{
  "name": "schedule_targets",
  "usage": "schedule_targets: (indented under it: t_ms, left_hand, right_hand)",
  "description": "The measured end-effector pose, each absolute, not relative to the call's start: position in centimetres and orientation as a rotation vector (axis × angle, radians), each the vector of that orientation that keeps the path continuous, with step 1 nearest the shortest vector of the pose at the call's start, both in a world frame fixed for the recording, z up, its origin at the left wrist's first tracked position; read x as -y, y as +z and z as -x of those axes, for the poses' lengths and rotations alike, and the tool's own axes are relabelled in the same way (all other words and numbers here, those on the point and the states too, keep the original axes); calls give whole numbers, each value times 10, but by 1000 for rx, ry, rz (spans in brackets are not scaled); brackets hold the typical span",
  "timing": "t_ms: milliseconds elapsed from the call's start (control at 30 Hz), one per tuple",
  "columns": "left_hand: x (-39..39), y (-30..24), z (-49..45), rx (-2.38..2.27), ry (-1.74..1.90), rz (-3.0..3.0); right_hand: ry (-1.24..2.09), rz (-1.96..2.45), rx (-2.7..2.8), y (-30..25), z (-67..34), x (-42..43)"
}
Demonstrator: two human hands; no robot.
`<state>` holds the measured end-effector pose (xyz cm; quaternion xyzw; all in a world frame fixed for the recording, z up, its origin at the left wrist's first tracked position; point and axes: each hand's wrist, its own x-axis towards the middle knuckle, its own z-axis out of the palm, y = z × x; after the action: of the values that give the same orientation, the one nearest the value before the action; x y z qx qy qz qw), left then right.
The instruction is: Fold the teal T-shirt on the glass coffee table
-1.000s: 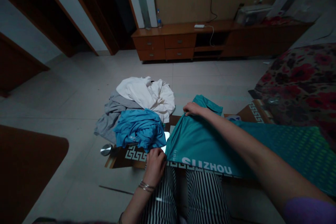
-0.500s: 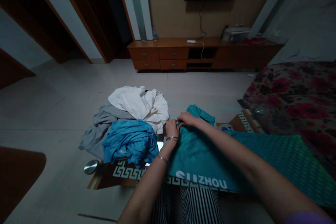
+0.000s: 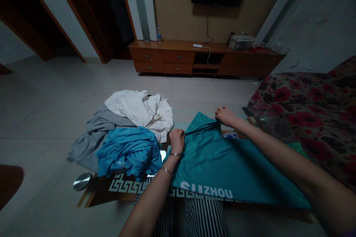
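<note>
A teal T-shirt (image 3: 205,159) with white "SUZHOU" lettering along its near edge lies spread over the low table. My left hand (image 3: 177,141), with bangles on its wrist, is closed on the shirt's left far corner. Farther right, my right hand (image 3: 226,116) pinches the far edge of the same shirt, and the cloth is drawn taut and creased between the two hands. Part of the shirt's right side is hidden under my right forearm. Just left of my left hand sits a bunched blue shirt (image 3: 130,152).
Behind the blue shirt are a white garment (image 3: 141,111) and a grey one (image 3: 97,129). A shiny metal disc (image 3: 82,181) is at the left end of the patterned table (image 3: 122,185). A flowered sofa cover (image 3: 303,100) stands right; a wooden TV cabinet (image 3: 178,57) is at the back.
My hands have moved apart: the right one went right and slightly farther away, pulling the shirt's far edge with it. The shirt's right end has been drawn inward. The view has shifted slightly.
</note>
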<state>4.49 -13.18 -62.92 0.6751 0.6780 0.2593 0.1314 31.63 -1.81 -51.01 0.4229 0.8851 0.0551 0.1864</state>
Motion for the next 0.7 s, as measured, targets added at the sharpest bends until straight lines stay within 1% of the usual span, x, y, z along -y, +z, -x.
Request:
schedule_targets:
  t_ms: [67,167,200,233,333,400,533,700]
  left_hand:
    - [133,-628,-45,-1965,748,-1961]
    - [135,-626,-46,-1959,742,-1962]
    - [135,-626,-46,-1957,748,-1965]
    - [135,-627,-47,-1957,756,-1968]
    - [134,-628,-47,-1970,778,-1972]
    - [134,-630,-46,-1983,771,-1974]
    - [133,-631,-46,-2004,735,-1985]
    - [133,-628,-47,-2006,721,-1989]
  right_hand:
    - [-63,-1324,-2576,-501,-343,21]
    - [-616,-1470,-2727,-491,-359,16]
    - [-702,-1526,-2725,-491,-356,12]
    - [-702,-1605,-2693,-494,-349,7]
    - [-475,-1816,-2508,-514,-313,-13]
    - [-403,-1882,-2420,-535,-289,-28]
    - [-419,-1948,-2314,-570,-263,-53]
    - [-433,-2040,-2256,-590,-254,-65]
